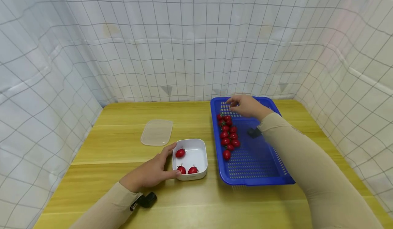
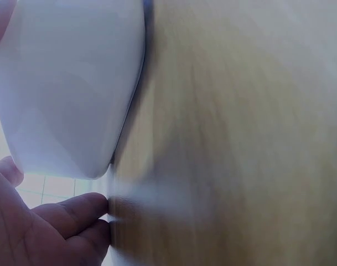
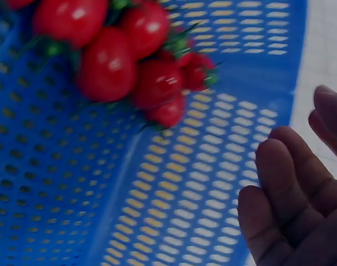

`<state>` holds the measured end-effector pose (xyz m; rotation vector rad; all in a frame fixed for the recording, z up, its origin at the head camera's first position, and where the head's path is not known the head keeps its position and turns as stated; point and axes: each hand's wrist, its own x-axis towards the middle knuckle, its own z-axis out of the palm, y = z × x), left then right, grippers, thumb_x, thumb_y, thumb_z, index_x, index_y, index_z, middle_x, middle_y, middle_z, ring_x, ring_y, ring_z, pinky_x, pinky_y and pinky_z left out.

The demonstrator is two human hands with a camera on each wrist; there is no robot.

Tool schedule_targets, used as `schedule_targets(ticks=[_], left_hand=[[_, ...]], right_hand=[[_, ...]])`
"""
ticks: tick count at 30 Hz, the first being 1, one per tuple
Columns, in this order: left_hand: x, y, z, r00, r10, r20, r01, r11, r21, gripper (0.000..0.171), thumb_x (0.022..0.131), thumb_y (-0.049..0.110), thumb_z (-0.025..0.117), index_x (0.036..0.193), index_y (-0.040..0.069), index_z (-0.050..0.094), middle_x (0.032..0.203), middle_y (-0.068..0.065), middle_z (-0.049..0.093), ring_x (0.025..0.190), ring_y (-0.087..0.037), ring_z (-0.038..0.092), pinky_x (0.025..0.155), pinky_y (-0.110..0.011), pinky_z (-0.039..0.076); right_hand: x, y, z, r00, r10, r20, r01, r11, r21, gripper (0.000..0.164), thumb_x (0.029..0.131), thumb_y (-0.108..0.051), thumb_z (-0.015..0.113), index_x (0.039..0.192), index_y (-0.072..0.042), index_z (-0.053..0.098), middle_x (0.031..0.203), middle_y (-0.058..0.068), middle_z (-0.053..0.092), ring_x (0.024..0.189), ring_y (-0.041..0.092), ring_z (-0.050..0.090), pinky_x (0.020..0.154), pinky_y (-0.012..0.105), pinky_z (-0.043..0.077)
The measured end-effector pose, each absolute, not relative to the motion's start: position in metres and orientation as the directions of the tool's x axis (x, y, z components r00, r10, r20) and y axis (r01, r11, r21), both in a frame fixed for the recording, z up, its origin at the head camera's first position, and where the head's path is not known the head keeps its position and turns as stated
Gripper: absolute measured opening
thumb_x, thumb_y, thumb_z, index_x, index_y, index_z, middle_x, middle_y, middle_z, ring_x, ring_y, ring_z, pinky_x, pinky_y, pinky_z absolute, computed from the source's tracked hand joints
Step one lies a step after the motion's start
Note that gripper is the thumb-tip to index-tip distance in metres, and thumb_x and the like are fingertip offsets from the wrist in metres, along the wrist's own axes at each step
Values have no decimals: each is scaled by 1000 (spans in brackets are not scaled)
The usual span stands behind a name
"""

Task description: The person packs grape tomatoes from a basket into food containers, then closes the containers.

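Note:
A square white container point(image 1: 196, 155) sits on the table with three cherry tomatoes point(image 1: 180, 153) inside. My left hand point(image 1: 153, 171) holds it from the left, thumb at the near rim and a finger at the far left corner. In the left wrist view, lower fingers point(image 2: 79, 213) of that hand rest against the tabletop. Over the far part of a blue basket point(image 1: 255, 161) hovers my right hand point(image 1: 245, 106), fingers loosely bent with nothing between them. Several red cherry tomatoes point(image 1: 224, 134) with green stems lie along the basket's left side.
A translucent flat lid point(image 1: 157, 132) lies on the wooden table point(image 1: 190, 205) behind and left of the container. White grid-patterned curtains point(image 1: 184, 45) hang at the back and both sides. The basket's raised rim borders the tomatoes.

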<state>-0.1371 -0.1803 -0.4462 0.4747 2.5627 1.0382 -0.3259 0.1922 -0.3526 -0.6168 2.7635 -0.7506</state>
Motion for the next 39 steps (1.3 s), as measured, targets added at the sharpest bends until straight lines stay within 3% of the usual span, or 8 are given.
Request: schedule_targets(ticks=[9, 15, 26, 39], left_hand=[[-137, -181, -444, -886, 427, -182, 175, 670, 722, 103, 94, 54, 74, 170, 19, 13, 174, -15, 23, 160, -39, 27, 126, -63, 27], [-136, -179, -444, -887, 425, -181, 175, 672, 720, 103, 94, 53, 74, 169, 18, 14, 174, -16, 23, 160, -39, 26, 127, -63, 26], [-137, -179, -446, -891, 412, -191, 165, 685, 710, 103, 93, 53, 75, 170, 20, 13, 174, -13, 23, 160, -38, 26, 127, -62, 27], [-138, -177, -444, -890, 410, -197, 160, 688, 708, 103, 94, 52, 76, 169, 20, 13, 174, -12, 24, 160, -39, 26, 127, -63, 26]], right_hand=[[-343, 197, -392, -806, -536, -252, -415, 815, -405, 49, 97, -2, 66, 146, -9, 63, 135, 21, 69, 123, 37, 66, 103, 49, 56], [-347, 194, -404, -799, -531, -283, -418, 828, -373, 52, 95, 6, 62, 144, -10, 65, 141, 17, 67, 129, 36, 64, 108, 48, 54], [-356, 206, -415, -819, -488, -301, -390, 860, -330, 41, 96, -12, 73, 137, -10, 70, 135, 18, 70, 126, 36, 65, 109, 51, 52], [-360, 208, -418, -834, -456, -311, -362, 878, -314, 43, 94, -16, 76, 136, -10, 71, 138, 19, 68, 130, 39, 62, 113, 53, 47]])
